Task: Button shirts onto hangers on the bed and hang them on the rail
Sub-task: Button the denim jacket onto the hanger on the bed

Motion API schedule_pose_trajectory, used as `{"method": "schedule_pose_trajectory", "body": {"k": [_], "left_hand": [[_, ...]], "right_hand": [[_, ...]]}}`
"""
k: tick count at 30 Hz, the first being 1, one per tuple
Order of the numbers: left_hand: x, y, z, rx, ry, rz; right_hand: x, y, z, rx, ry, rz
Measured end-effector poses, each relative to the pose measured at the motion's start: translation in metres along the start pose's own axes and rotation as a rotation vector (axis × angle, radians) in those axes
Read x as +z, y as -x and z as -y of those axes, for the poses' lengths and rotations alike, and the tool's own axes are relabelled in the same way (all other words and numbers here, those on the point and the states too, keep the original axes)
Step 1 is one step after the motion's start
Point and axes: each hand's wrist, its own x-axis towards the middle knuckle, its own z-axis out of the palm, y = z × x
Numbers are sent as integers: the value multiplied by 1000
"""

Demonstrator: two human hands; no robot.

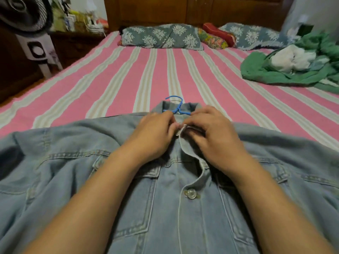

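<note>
A light blue denim shirt lies front-up on the striped bed, collar pointing away from me. A blue plastic hanger sits inside it, its hook sticking out past the collar. My left hand pinches the left front edge just below the collar. My right hand pinches the right placket edge opposite it, fingertips almost meeting at the top button. One metal button lower down is fastened. The placket between it and my hands gapes.
A crumpled pile of green and white clothes lies at the bed's right side. Patterned pillows line the wooden headboard. A standing fan and a cluttered side table are to the left.
</note>
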Motion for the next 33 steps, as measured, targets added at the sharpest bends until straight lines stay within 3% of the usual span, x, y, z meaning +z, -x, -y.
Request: {"method": "schedule_pose_trajectory", "body": {"k": [3,5,8,14,19,22,33], "left_hand": [[-6,0,-4,-246,319,106],[-11,0,-7,-351,550,96],[-15,2,-11,-380,670,116],[-22,5,-9,-329,690,161],[-35,8,-6,-302,624,316],[-37,8,-4,-369,665,276],[-30,8,-12,-433,698,190]], "right_hand": [[5,5,1,90,55,183],[9,7,-2,125,85,170],[11,8,-3,127,81,149],[12,8,1,183,20,122],[12,8,6,244,-114,64],[5,7,7,286,-228,32],[10,9,8,257,-170,19]]}}
